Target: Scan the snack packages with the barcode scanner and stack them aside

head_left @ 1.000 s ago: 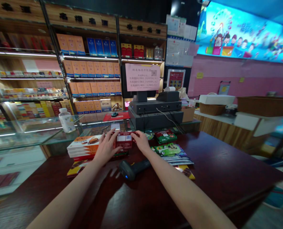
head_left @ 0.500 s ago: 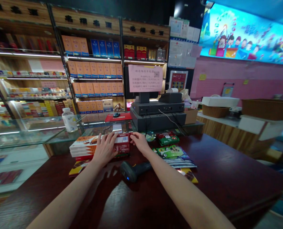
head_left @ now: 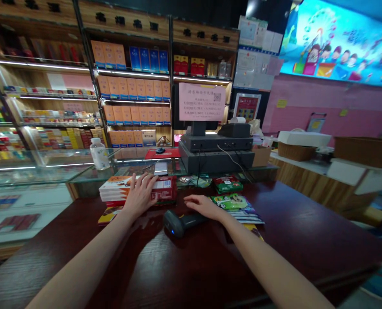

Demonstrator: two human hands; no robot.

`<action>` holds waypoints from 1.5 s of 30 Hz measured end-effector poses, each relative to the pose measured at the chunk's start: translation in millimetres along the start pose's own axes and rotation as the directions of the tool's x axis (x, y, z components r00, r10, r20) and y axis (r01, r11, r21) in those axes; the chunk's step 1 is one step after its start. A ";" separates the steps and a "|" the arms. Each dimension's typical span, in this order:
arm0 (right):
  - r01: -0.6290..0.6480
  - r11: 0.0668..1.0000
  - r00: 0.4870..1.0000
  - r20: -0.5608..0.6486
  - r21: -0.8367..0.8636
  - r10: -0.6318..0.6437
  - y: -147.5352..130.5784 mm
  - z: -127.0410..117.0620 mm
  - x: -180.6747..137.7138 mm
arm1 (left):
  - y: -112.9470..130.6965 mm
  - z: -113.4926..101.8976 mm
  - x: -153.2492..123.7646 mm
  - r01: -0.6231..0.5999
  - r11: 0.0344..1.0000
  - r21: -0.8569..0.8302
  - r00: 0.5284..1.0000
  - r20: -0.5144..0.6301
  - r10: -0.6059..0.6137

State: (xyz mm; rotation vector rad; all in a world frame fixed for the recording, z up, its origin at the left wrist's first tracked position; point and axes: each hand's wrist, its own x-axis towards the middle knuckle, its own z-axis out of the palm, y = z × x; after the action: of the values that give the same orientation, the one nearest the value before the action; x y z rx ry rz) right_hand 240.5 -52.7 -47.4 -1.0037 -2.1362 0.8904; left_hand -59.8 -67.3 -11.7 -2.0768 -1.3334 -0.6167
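My left hand lies flat with fingers spread on a stack of flat red and white boxes at the far side of the dark wooden counter. The top red box shows a white barcode label. My right hand is open, palm down, hovering just above the handle of a black barcode scanner that lies on the counter with a blue light lit. Neither hand holds anything.
Green and red snack packets lie right of my right hand. A black cash register with a pink sign stands behind them. A glass display case with a white bottle is on the left. Shelves of boxed goods fill the back wall.
Both hands held the red box up, then set it on the stack. My right hand let go and drew back toward the scanner. My left hand stayed on the box.
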 end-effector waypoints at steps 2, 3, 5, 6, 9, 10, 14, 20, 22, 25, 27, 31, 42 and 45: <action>-0.001 1.000 0.996 0.087 0.000 0.001 -2.6 -3.5 -8.9 | -1.7 0.9 -1.9 -0.002 1.000 -0.005 1.000 -0.003 0.002; -0.004 1.000 0.992 0.124 0.004 0.003 -4.1 -4.7 -12.5 | -2.5 1.3 -3.1 -0.006 1.000 -0.007 1.000 -0.004 0.006; -0.010 1.000 0.983 0.184 -0.011 0.012 -6.8 -6.3 -18.5 | -3.7 2.0 -5.6 -0.018 1.000 -0.006 1.000 -0.006 0.018; -0.009 0.999 0.979 0.203 -0.048 0.018 -8.1 -6.6 -20.8 | -4.2 2.2 -7.0 -0.024 1.000 -0.004 1.000 -0.006 0.024; 0.036 0.971 0.974 0.224 -0.237 0.018 -11.8 -4.6 -25.3 | -5.2 2.6 -10.8 -0.040 0.999 -0.001 0.999 0.000 0.040; 0.068 0.954 0.972 0.234 -0.291 0.002 -13.0 -3.0 -26.0 | -5.5 2.7 -11.8 -0.044 0.999 -0.005 0.999 0.003 0.044; 0.199 0.904 0.959 0.264 -0.379 -0.100 -17.1 6.5 -26.6 | -6.0 2.7 -13.0 -0.045 0.999 -0.023 0.999 0.009 0.045; 0.233 0.886 0.966 0.204 -0.400 -0.162 -17.8 13.6 -27.0 | -6.1 0.1 -11.4 -0.045 0.999 -0.014 0.999 0.005 0.045; 0.215 0.891 0.972 0.180 -0.400 -0.154 -18.2 12.7 -25.9 | -6.1 -1.2 -11.2 -0.045 0.999 -0.007 0.999 0.002 0.045; 0.186 0.909 0.980 0.142 -0.372 -0.142 -22.3 8.9 -22.1 | -5.8 -2.4 -11.3 -0.040 0.999 -0.011 0.999 -0.005 0.040; 0.183 0.925 0.982 0.113 -0.333 -0.153 -26.9 5.4 -18.8 | -5.6 -2.6 -11.7 -0.033 0.999 -0.014 0.999 -0.009 0.033; 0.215 0.948 0.977 0.053 -0.236 -0.209 -35.1 -2.2 -12.6 | -6.0 -2.2 -12.9 -0.017 1.000 -0.012 1.000 -0.014 0.016; 0.166 0.986 0.986 0.017 -0.009 -0.166 -31.7 -12.6 -6.0 | -7.5 1.5 -16.5 -0.005 1.000 0.006 1.000 -0.007 0.005; 0.181 0.983 0.983 0.015 0.024 -0.181 -30.9 -12.3 -5.4 | -7.1 1.9 -16.0 -0.008 1.000 0.013 1.000 -0.011 0.008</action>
State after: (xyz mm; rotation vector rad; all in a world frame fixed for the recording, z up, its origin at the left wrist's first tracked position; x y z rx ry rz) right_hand 240.0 -68.4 -17.5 -0.7780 -2.1868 0.8352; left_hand -72.5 -74.0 -22.0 -2.0646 -1.3194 -0.6137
